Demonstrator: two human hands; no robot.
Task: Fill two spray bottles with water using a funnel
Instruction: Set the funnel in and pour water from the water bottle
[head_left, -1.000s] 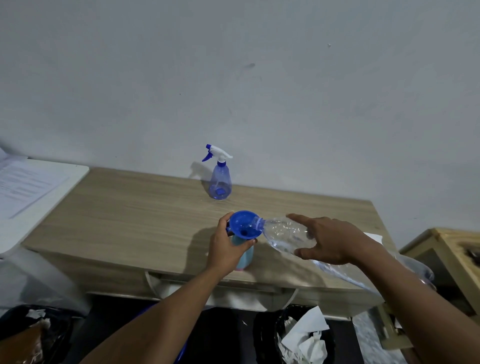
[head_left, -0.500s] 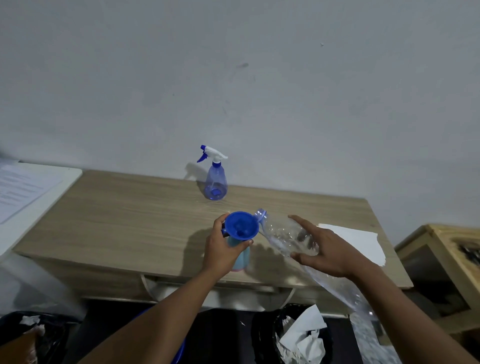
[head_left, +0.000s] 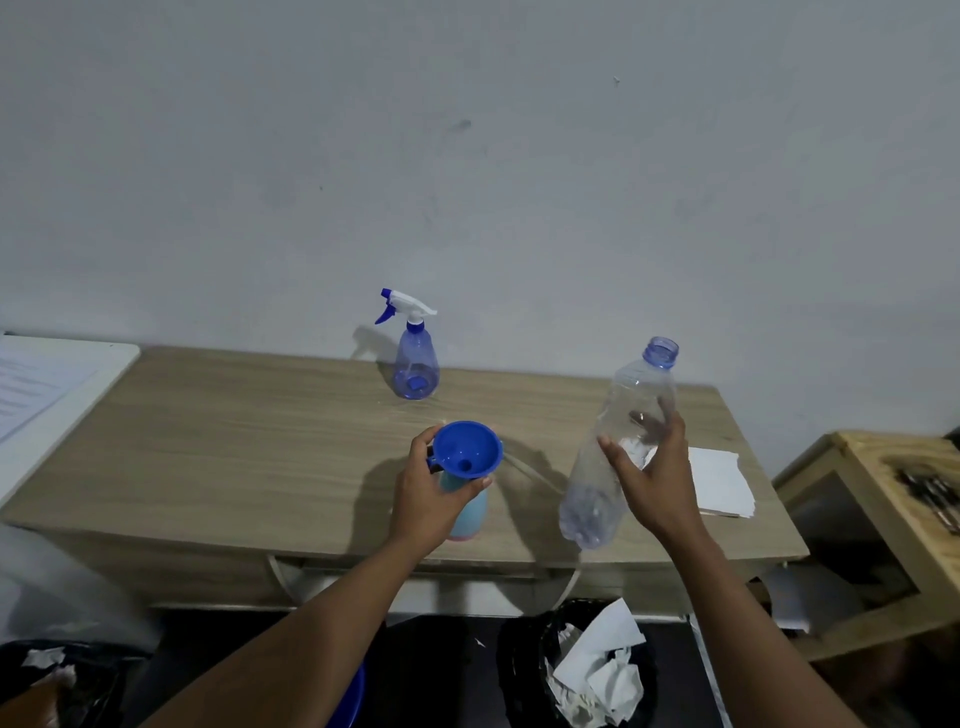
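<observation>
A blue funnel (head_left: 466, 449) sits in the neck of a light-blue bottle (head_left: 470, 512) near the front of the wooden table (head_left: 249, 447). My left hand (head_left: 428, 493) grips that bottle just below the funnel. My right hand (head_left: 652, 470) holds a clear plastic water bottle (head_left: 605, 467), uncapped, nearly upright and looking almost empty, to the right of the funnel. A blue spray bottle (head_left: 414, 358) with a white trigger head stands at the back of the table by the wall.
White paper (head_left: 719, 480) lies on the table's right end. A black bin with crumpled paper (head_left: 597, 670) is below the front edge. A wooden shelf unit (head_left: 893, 519) stands at right, a white surface with a sheet (head_left: 47, 384) at left.
My right hand has swung the clear bottle from lying tilted with its mouth at the funnel up to nearly upright, away to the right. The left hand has stayed on the light-blue bottle.
</observation>
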